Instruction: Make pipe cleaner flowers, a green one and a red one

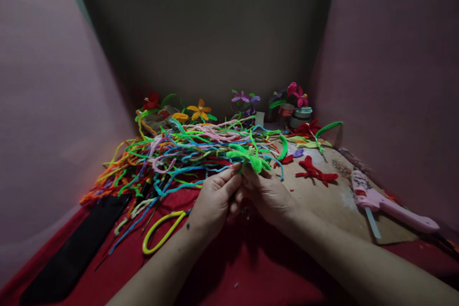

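Note:
A bright green pipe-cleaner flower [255, 161] with a pale yellow centre stands just above my fingertips. My left hand [219, 193] is closed, its thumb and forefinger pinching under the bloom. Pressed close beside it, my right hand [267, 196] also pinches the flower's base. The stem is hidden between the fingers. Right behind the hands lies a big tangle of coloured pipe cleaners [201, 146]. A red pipe-cleaner flower piece [315, 172] rests on the cardboard to the right.
Yellow-handled scissors [163, 236] lie left of my wrist, near a black flat strip [75, 248]. A pink glue gun [390, 208] sits on the brown cardboard [322, 205]. Finished orange flowers [199, 110], purple flowers [242, 97] and a jar [301, 117] stand at the back.

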### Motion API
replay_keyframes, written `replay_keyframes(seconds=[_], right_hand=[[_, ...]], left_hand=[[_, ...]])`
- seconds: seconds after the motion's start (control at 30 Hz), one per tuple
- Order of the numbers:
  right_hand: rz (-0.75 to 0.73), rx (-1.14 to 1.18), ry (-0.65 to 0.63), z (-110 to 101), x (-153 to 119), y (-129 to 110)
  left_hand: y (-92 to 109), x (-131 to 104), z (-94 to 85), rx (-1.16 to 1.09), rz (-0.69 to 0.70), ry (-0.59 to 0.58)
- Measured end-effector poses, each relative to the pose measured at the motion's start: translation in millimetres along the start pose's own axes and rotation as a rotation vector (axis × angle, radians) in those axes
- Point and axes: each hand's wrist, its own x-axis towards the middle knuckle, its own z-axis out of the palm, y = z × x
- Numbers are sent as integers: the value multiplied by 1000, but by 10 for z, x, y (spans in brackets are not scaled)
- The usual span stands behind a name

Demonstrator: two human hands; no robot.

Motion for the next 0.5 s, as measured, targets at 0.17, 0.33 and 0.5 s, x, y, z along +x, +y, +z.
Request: replay_keyframes(seconds=[0.17,0.33,0.5], right_hand=[[-81,-54,40,2,-15,13],[-130,-125,32,27,-46,-14],[-122,-130,43,73,-79,-26]], left_hand=[[-3,-44,87,201,204,187],[18,-79,137,225,315,265],[40,-69,105,223,269,262]])
